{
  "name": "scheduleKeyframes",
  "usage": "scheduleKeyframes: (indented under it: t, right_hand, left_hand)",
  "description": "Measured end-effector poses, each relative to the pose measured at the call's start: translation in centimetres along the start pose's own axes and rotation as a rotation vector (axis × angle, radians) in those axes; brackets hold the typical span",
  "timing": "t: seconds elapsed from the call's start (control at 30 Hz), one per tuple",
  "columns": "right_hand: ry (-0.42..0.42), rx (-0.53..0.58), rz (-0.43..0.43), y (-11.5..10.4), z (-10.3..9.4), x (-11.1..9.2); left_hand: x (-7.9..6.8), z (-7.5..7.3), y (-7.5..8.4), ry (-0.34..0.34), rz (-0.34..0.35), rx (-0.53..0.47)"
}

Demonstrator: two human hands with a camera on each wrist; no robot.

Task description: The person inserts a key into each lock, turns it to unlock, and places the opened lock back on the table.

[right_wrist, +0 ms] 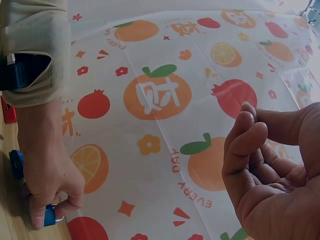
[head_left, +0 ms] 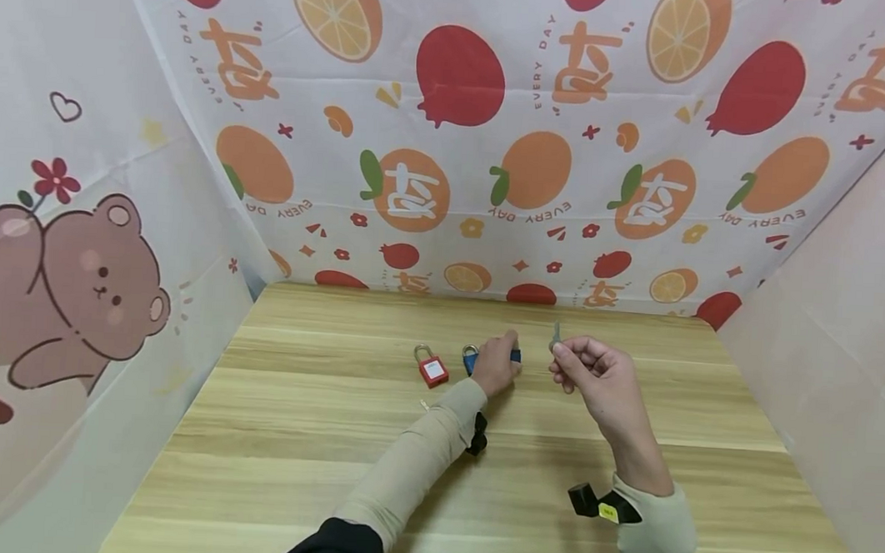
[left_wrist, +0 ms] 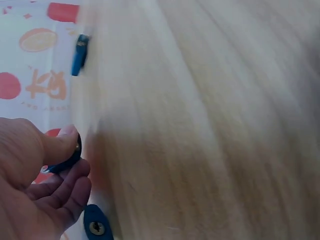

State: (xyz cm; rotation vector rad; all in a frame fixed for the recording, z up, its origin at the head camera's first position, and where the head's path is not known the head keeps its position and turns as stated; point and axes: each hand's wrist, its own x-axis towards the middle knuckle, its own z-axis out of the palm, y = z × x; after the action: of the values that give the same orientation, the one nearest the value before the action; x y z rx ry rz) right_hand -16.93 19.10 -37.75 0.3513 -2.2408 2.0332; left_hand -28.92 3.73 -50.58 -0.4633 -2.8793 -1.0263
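The label point(head_left: 433, 368) on the red padlock point(head_left: 435, 380) is too small to read. Right of that padlock, the left hand point(head_left: 495, 364) partly hides the blue padlock point(left_wrist: 71, 160) it grips; farther right, 1 key point(head_left: 556, 333) is too small for detail.

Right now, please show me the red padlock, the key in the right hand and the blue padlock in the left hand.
Red padlock point(head_left: 433, 369), head view: white label on its body.
Key point(head_left: 556, 333), head view: its blade.
Held blue padlock point(right_wrist: 49, 216), right wrist view: its body.
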Motion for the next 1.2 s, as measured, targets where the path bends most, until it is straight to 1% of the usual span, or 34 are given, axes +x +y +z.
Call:
scheduleKeyframes:
  t: [0.13,0.23,0.37,0.47,0.63,0.77,0.97,1.2]
  right_hand:
    - [-0.002,0.004,-0.002,-0.1,0.0,0.1]
    - [-0.002,0.007,-0.005,-0.2,0.1,0.2]
    - [0.0,0.006,-0.005,-0.3,0.1,0.2]
    - [0.006,0.005,0.0,-0.4,0.1,0.3]
    - [0.011,0.003,0.012,-0.5,0.3,0.3]
    - [0.013,-0.001,0.019,-0.6,0.4,0.4]
    - [0.013,-0.001,0.022,-0.6,0.4,0.2]
    - [0.01,-0.014,0.027,-0.7,0.2,-0.4]
  left_hand:
    - [-0.2,-0.8,0.3,0.013,0.014,-0.078]
    - [-0.4,-1.7,0.6,0.018,0.031,-0.165]
    - [-0.5,-3.0,1.2,0.021,0.021,-0.258]
    - [-0.5,-3.8,1.7,0.013,0.01,-0.307]
    - [-0.5,-5.2,2.3,0.021,0.048,-0.386]
    - [-0.5,-6.2,2.9,0.022,0.069,-0.446]
    - [-0.8,-8.1,3.8,-0.007,0.091,-0.507]
    - [-1.7,-10.2,4.4,0.013,0.109,-0.547]
